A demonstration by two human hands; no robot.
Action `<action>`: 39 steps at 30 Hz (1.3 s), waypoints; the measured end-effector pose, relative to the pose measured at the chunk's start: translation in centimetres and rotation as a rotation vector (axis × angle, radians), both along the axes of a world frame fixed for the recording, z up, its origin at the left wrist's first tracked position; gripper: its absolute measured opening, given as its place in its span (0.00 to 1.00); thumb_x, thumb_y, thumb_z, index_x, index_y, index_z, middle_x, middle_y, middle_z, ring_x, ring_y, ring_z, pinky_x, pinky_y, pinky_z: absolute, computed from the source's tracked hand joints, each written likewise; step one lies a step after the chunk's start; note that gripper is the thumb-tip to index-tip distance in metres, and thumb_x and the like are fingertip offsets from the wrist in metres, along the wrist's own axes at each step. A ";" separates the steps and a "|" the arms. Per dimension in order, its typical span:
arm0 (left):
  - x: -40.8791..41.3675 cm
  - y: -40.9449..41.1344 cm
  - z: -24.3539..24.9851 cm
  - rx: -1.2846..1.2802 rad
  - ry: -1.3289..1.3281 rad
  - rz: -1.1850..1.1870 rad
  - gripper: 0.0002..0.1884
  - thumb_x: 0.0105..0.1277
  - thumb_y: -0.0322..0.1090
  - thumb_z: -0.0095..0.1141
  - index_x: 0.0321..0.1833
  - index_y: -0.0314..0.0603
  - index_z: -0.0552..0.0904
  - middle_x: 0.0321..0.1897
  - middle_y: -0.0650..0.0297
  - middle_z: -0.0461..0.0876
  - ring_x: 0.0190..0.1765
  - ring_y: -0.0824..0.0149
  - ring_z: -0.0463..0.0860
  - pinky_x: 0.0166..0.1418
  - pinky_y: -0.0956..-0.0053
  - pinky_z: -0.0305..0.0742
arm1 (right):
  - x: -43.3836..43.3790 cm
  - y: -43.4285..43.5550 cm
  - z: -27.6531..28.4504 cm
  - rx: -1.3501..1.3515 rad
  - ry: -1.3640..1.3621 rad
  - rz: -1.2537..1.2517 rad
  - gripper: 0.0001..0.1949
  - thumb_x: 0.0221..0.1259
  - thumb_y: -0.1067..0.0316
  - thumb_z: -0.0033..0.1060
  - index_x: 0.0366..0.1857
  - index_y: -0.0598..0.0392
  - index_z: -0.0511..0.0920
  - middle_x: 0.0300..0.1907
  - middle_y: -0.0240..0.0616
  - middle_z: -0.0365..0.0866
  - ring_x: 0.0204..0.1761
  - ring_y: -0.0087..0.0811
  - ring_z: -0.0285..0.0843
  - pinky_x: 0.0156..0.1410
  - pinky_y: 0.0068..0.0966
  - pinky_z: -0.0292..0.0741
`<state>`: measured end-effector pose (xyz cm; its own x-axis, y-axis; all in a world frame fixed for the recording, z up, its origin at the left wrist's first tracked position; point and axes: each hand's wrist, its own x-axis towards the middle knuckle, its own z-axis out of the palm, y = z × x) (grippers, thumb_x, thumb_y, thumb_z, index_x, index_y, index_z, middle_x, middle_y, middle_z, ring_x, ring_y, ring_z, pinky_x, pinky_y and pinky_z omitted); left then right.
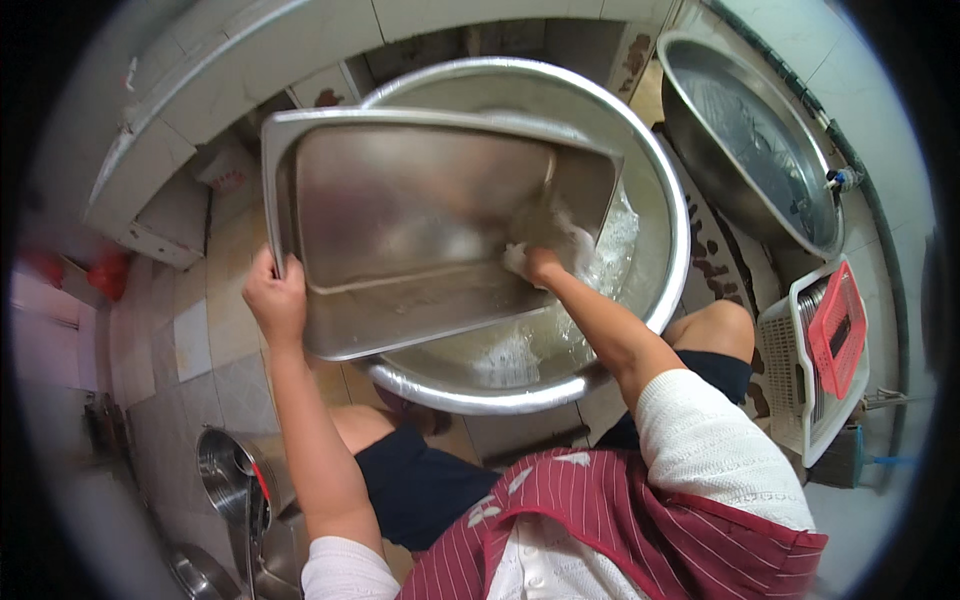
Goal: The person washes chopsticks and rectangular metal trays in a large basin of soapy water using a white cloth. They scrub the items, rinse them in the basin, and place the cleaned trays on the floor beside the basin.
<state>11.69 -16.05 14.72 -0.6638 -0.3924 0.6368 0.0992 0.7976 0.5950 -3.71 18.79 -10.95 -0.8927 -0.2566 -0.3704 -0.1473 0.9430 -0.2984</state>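
A deep rectangular stainless steel pan [420, 202] is tilted over a large round metal basin [667, 225] of soapy water. My left hand [277, 296] grips the pan's rim at its left end. Inside the pan, near its right end, my right hand [541, 266] holds a white cloth or scrubber [516, 256] against the metal; its exact kind cannot be told. Water and suds [619, 232] lie beside the pan's right end, in the basin.
At the upper right stands another metal basin [750, 142] with water. Below it, a white plastic basket [784, 367] holds a red basket [840, 330]. A steel pot [225, 472] with utensils stands at the lower left. A tiled ledge [300, 75] runs behind.
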 end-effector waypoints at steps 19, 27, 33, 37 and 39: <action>-1.5 -0.1 -1.9 0.052 -0.087 0.070 0.07 0.50 0.26 0.51 0.22 0.34 0.66 0.14 0.53 0.65 0.18 0.61 0.65 0.25 0.68 0.63 | -1.3 -23.4 29.4 -0.517 1.104 0.271 0.20 0.50 0.59 0.54 0.47 0.56 0.71 0.50 0.52 0.70 0.55 0.50 0.65 0.53 0.60 0.59; -1.7 -0.4 -2.6 0.086 -0.106 0.065 0.09 0.52 0.27 0.53 0.22 0.33 0.65 0.12 0.59 0.62 0.18 0.70 0.60 0.24 0.73 0.60 | -11.2 -6.0 19.2 -0.140 0.998 0.094 0.22 0.54 0.61 0.42 0.53 0.58 0.72 0.50 0.50 0.73 0.55 0.45 0.70 0.58 0.46 0.67; -1.9 0.1 -2.8 0.102 -0.113 0.066 0.08 0.53 0.28 0.52 0.22 0.34 0.67 0.11 0.65 0.62 0.18 0.74 0.59 0.23 0.74 0.59 | -14.5 6.4 13.8 -0.338 0.699 -0.318 0.21 0.55 0.62 0.46 0.51 0.63 0.66 0.54 0.60 0.65 0.54 0.57 0.66 0.57 0.47 0.67; -0.9 -0.1 -2.5 0.100 -0.116 0.100 0.08 0.51 0.28 0.51 0.22 0.35 0.66 0.12 0.65 0.62 0.18 0.74 0.59 0.23 0.75 0.58 | -8.8 5.0 12.6 -0.329 0.360 -0.278 0.20 0.57 0.61 0.46 0.46 0.70 0.69 0.48 0.68 0.70 0.50 0.60 0.71 0.57 0.46 0.67; -1.3 0.2 -2.6 0.137 -0.115 0.096 0.08 0.50 0.28 0.51 0.21 0.35 0.65 0.12 0.65 0.61 0.18 0.73 0.59 0.23 0.74 0.59 | -6.7 5.7 8.1 -0.333 0.423 -0.377 0.21 0.56 0.61 0.48 0.45 0.71 0.69 0.48 0.68 0.71 0.51 0.60 0.71 0.58 0.45 0.68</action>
<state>10.41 -15.85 12.16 -0.6847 -0.5347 0.4952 -0.0480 0.7111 0.7015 -10.45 24.46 -2.81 -0.9950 0.0618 0.0780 0.0061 0.8203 -0.5720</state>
